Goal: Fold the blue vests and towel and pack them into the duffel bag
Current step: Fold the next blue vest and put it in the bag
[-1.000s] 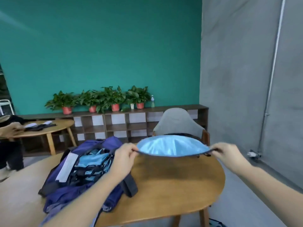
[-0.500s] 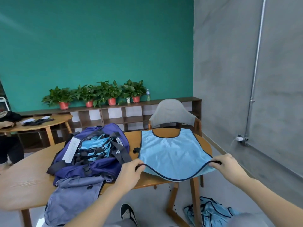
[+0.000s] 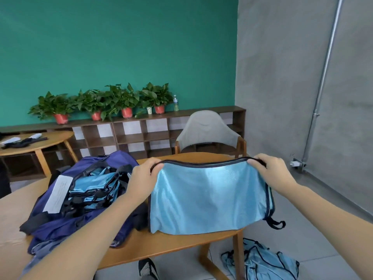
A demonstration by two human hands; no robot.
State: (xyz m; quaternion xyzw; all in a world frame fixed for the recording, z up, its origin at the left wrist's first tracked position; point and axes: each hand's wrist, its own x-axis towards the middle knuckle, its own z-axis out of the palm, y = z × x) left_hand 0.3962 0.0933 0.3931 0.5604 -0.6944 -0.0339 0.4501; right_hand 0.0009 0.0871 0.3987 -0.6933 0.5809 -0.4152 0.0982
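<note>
One blue vest (image 3: 207, 199) lies folded over on the wooden table (image 3: 171, 245), and both hands are on its far, dark-trimmed edge: the left hand (image 3: 142, 175) pinches the left corner, the right hand (image 3: 271, 172) curls its fingers round the right corner, the two held well apart with the cloth stretched between them. A black strap loop (image 3: 276, 223) hangs off the vest's near right corner, past the table's edge. Just to the left sits one purple duffel bag (image 3: 60, 223), open, with a stack of folded blue vests (image 3: 94, 188) inside; I cannot count them, as their edges blur together. A white label (image 3: 57, 194) lies on the bag's flap, its writing too small to read. One more heap of blue vests (image 3: 260, 261) lies on the floor beside the table leg, partly cut off at the bottom. A shoe tip (image 3: 147, 268) pokes out below the table. Behind stand one grey chair (image 3: 207, 128), four potted plants (image 3: 105, 102) in red pots on a low shelf (image 3: 141, 136), one bottle (image 3: 176, 104), and a second table (image 3: 38, 141) with dark items I cannot identify.
</note>
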